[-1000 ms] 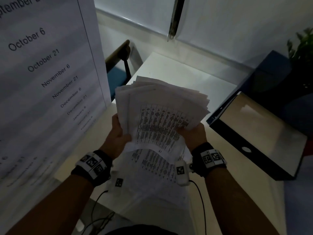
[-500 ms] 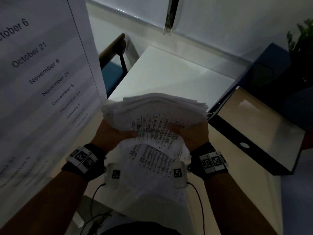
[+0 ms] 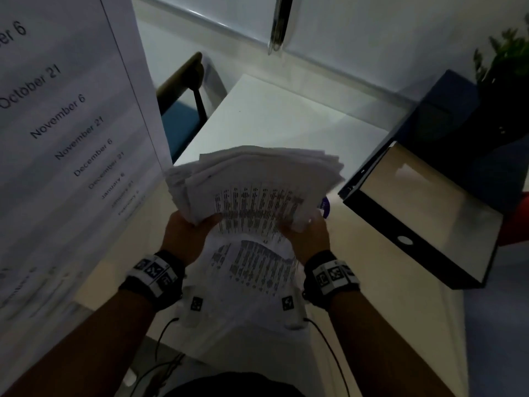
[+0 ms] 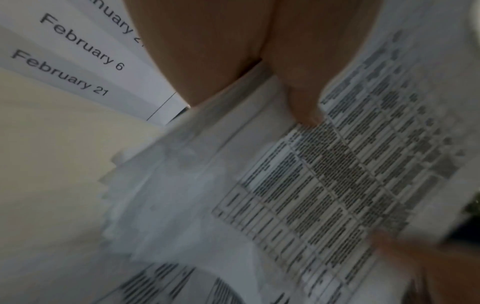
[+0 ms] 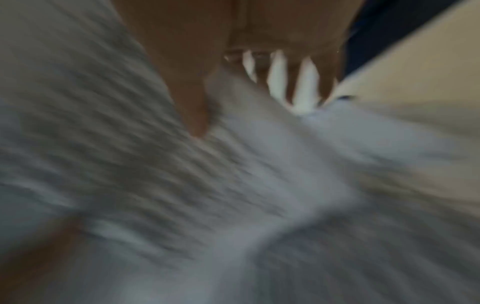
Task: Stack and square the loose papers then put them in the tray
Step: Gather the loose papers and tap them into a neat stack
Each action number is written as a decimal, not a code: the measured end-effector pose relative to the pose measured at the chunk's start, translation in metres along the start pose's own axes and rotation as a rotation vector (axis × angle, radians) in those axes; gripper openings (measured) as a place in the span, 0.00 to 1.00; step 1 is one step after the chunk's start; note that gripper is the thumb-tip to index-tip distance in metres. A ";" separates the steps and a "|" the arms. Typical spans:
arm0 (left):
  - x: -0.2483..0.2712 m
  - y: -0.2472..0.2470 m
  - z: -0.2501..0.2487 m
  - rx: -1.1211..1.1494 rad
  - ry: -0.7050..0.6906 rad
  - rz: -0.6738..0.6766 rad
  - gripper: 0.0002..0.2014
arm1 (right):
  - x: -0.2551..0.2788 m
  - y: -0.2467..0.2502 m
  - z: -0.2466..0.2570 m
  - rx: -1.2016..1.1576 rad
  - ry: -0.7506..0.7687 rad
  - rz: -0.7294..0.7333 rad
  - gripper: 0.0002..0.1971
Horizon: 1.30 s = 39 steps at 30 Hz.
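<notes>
Gripping the messy paper stack (image 3: 252, 190) above the desk (image 3: 286, 121), left hand (image 3: 186, 236) and right hand (image 3: 307, 239) thumbs on top, fingers seemingly beneath; tray (image 3: 423, 213) right

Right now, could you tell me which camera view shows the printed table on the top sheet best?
The left wrist view: the printed table fills the frame, with rows and columns plain, though the words are unreadable. The head view shows it small and dim between both hands. The right wrist view is too blurred to show print.
</notes>
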<state>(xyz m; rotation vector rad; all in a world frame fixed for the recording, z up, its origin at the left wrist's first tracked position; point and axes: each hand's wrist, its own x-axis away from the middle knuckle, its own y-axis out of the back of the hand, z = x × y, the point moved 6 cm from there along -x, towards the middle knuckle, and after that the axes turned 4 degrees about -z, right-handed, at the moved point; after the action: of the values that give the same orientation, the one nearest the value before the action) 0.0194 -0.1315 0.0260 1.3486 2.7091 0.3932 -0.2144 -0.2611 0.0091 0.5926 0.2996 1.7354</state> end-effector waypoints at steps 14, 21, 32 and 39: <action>-0.023 0.110 -0.012 -0.110 0.037 -0.337 0.16 | -0.005 -0.037 -0.092 0.621 -0.415 -0.078 0.57; -0.010 0.106 -0.010 0.006 0.136 -0.337 0.07 | 0.001 -0.062 -0.085 0.602 -0.427 0.042 0.67; -0.008 0.113 -0.005 0.158 0.147 -0.390 0.13 | -0.004 -0.062 -0.087 0.514 -0.501 -0.046 0.65; -0.007 0.117 -0.005 0.182 0.158 -0.370 0.13 | -0.005 -0.071 -0.081 0.514 -0.439 0.016 0.64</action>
<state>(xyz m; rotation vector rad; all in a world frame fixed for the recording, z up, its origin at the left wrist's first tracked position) 0.1128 -0.0708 0.0615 0.8462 3.1035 0.2317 -0.1983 -0.2392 -0.0945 1.3275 0.4304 1.4917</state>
